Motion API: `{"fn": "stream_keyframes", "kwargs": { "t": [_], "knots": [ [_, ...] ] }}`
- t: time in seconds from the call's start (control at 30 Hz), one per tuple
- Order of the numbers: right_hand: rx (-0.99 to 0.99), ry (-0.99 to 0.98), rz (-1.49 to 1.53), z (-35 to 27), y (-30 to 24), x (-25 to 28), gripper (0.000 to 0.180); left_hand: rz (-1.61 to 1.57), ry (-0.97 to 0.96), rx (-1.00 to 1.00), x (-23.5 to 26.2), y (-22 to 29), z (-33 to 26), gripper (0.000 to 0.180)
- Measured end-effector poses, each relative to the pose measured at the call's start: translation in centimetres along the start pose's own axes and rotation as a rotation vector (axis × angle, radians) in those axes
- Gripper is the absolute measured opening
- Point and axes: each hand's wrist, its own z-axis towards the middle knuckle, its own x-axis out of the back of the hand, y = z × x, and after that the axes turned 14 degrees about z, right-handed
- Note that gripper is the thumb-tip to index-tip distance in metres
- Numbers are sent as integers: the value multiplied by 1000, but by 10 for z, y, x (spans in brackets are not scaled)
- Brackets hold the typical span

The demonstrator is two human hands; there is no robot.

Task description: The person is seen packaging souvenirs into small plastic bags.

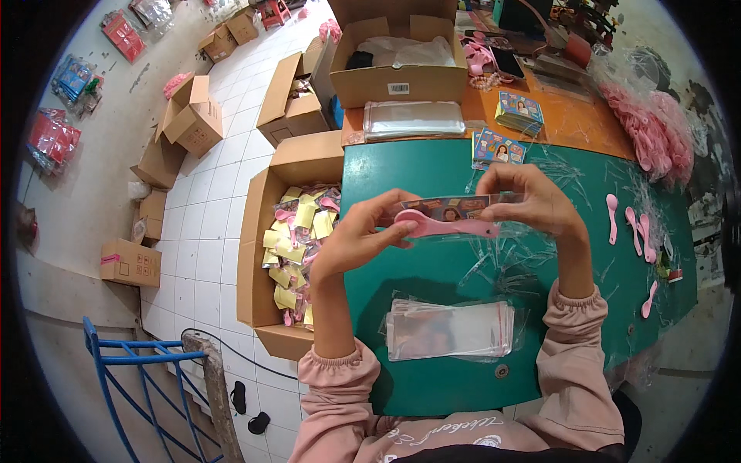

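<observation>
A: Okay, head view. Both hands up over the green table (432, 386). Left hand (356, 235) pinched shut on the round end of a pink spoon (444, 226); right hand (532, 202) curled closed on the right end of a clear sleeve with a printed card (451, 207).

B: Where's the spoon sitting?

A: Mid-air, centre, lying along the sleeve, touching it. Whether it's inside, can't tell.

B: Tips?

A: Probably keep the sleeve taut and level, grip only the ends. Stack of empty sleeves (449, 330) lies near; carton of finished packs (301, 251) left.
</observation>
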Motion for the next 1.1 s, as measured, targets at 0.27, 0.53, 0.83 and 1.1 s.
{"fn": "stream_keyframes", "kwargs": {
  "t": [0.27, 0.53, 0.83, 1.1],
  "knots": [
    [-53, 27, -155, 1, 3, -1, 8, 69, 26, -107, -7, -7, 8, 42],
    [220, 102, -579, 9, 60, -36, 30, -370, -30, 251, -32, -40, 24, 73],
    [106, 31, -577, 4, 81, -68, 17, -320, -39, 327, -23, -51, 16, 60],
    [25, -116, -434, 9, 64, -60, 17, -231, -35, 322, -22, -53, 16, 48]
  ]
}}
